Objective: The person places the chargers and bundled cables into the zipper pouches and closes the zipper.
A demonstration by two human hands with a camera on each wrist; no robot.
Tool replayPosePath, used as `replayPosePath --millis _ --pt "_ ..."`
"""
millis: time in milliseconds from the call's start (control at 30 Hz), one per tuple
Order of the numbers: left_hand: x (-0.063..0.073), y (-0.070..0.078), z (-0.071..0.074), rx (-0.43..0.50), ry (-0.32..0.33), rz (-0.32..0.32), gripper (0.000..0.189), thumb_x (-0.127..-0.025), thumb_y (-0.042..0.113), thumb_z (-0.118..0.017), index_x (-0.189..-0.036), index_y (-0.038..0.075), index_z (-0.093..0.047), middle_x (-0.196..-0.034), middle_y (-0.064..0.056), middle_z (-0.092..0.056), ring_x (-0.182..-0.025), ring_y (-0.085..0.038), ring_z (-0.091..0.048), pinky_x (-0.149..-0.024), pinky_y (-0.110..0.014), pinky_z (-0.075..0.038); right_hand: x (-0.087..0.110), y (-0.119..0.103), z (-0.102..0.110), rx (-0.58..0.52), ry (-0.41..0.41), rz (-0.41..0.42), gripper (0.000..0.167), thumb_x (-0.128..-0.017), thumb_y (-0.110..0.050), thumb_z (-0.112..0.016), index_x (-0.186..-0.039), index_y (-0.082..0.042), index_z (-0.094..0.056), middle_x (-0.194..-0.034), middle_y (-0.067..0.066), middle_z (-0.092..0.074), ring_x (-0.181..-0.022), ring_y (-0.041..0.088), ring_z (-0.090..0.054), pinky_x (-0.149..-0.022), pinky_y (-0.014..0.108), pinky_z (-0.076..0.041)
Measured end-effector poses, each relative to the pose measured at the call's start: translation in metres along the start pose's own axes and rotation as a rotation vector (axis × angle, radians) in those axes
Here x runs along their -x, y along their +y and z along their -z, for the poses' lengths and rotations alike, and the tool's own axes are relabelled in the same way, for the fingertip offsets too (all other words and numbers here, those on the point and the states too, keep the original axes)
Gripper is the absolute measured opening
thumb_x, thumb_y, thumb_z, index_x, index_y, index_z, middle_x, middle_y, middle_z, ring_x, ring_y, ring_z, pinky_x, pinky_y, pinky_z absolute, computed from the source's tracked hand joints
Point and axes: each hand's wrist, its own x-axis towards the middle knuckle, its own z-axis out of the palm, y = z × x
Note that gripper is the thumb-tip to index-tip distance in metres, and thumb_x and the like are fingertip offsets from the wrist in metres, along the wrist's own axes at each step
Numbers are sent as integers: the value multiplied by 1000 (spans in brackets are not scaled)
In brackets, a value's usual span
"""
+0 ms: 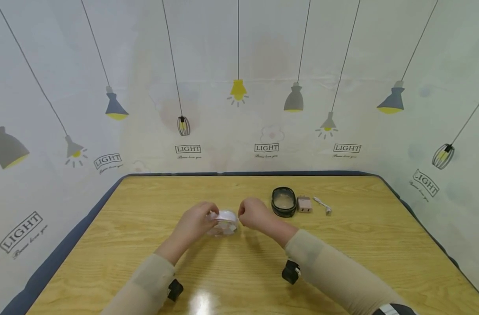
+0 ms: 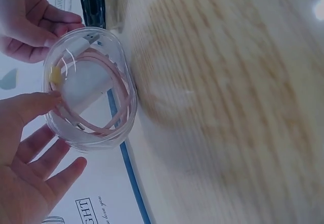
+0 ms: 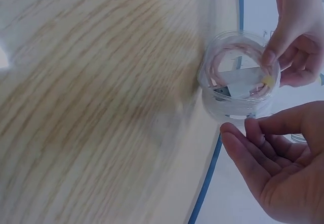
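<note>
Seen from my head, my left grip (image 1: 195,221) pinches a clear case (image 1: 227,224), my right grip (image 1: 257,214) close beside it. At my left wrist, a pink cable (image 2: 117,74) (coiled) shows inside; at my right wrist, I cannot tell whether that side's bent fingers (image 3: 248,161) hold anything.

One tabletop (image 1: 231,271) stands before me. At it: one left hand (image 1: 194,222), one right hand (image 1: 256,215), two beige sleeves (image 1: 334,267), two black wrist devices (image 1: 290,272). One clear plastic case (image 1: 226,215) plus one black-edged case (image 1: 284,213): two total. One coiled pink cable (image 2: 120,85) plus one short white cable (image 1: 321,204): two total. One two-port charger (image 1: 304,204). On the wall covering (image 1: 208,48): nine printed pendant lamps (image 1: 238,89), six framed LIGHT labels (image 1: 266,148).
</note>
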Motion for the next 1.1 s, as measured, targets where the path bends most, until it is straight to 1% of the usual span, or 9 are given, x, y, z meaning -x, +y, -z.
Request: replayPosePath --millis 133,200,300,500,700,767,900,1000,1100 --pt "-3 3 -1 -14 -41 -9 25 -83 10 -78 -105 9 -66 -110 -8 -64 -103 -26 -61 -88 -44 -50 1 0 2 -45 42 24 14 -88 -4 -60 -79 -7 -70 -65 1 -63 -57 16 -59 -50 29 -48" --pt "-4 5 -2 -31 -55 -18 28 -82 12 -79 -107 9 -66 -112 -8 -64 -105 -25 -60 -89 -43 -50 2 0 2 -79 50 28 13 -88 -4 -60 -80 -7 -70 -66 1 -63 -58 16 -59 -51 29 -49" --pt "-6 9 -3 -42 -53 -40 28 -82 16 -80 -107 11 -67 -112 -6 -64 -104 -24 -61 -88 -41 -50 5 -3 3 -104 50 41 13 -89 -5 -60 -81 -8 -70 -68 1 -63 -59 17 -59 -51 30 -48" --pt "-10 15 -6 -15 -27 -60 24 -82 15 -81 -101 13 -67 -105 -3 -64 -98 -22 -62 -83 -40 -52 10 -13 7 -84 40 79 13 -92 -8 -58 -84 -10 -68 -71 0 -63 -56 16 -53 -48 28 -43" --pt "-15 22 -6 -42 -25 -60 17 -83 18 -80 -91 13 -67 -98 -3 -65 -93 -21 -62 -79 -38 -53 7 -17 13 -73 71 71 11 -90 -5 -59 -87 -6 -70 -73 0 -63 -58 16 -55 -49 28 -45" --pt "-16 24 -6 -50 -20 -67 15 -83 18 -80 -87 13 -66 -97 -2 -64 -91 -21 -62 -77 -38 -52 7 -17 15 -75 69 67 11 -90 -5 -60 -88 -6 -70 -74 0 -63 -59 17 -57 -50 29 -45" --pt "-15 26 -7 -67 0 -83 16 -82 18 -81 -82 15 -65 -97 -2 -63 -90 -21 -62 -76 -37 -53 6 -18 19 -64 41 62 8 -91 -5 -62 -90 -5 -71 -75 1 -64 -65 19 -61 -53 29 -48" --pt "-14 27 -8 -66 14 -87 16 -82 17 -81 -81 15 -64 -97 -2 -62 -90 -21 -62 -76 -36 -53 6 -18 22 -64 17 46 6 -90 -4 -66 -91 -3 -72 -75 2 -65 -68 21 -64 -56 29 -52" --pt "-13 27 -8 -65 28 -95 16 -82 17 -81 -81 16 -64 -97 -2 -62 -89 -20 -62 -76 -36 -52 6 -18 24 -49 -5 32 7 -90 -5 -69 -88 -2 -75 -72 5 -68 -68 24 -67 -55 29 -53"
